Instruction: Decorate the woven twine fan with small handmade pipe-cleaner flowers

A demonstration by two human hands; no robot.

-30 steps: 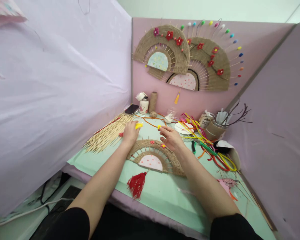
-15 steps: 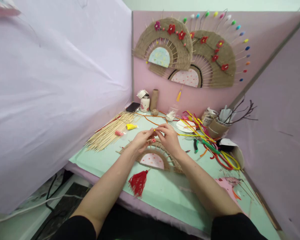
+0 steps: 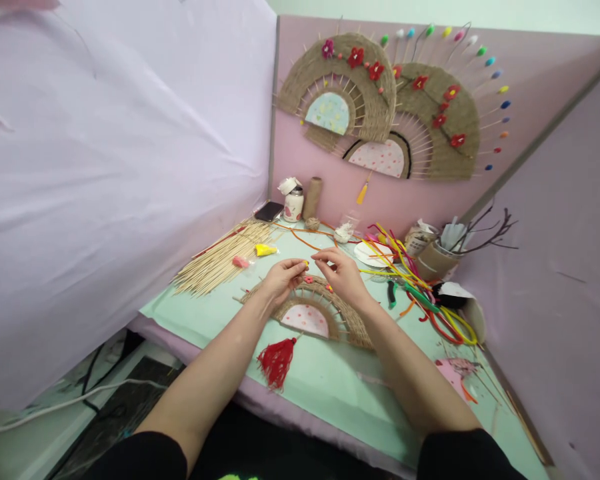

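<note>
Here, nearest to us on the green surface, a red tassel lies just below a twine-woven fan with a dotted half-circle. Around the fan's far edge, we see our left hand, its grip narrow, holding a small yellow piece at the fingertips. Our right hand is just beside it, fingers drawn together; we cannot tell whether that grip holds anything. Farther off, we find a pink lump and a yellow lump near thin sticks on the left, and bright fuzzy stems on the right. Beyond, two larger fans hang on a pink panel.
</note>
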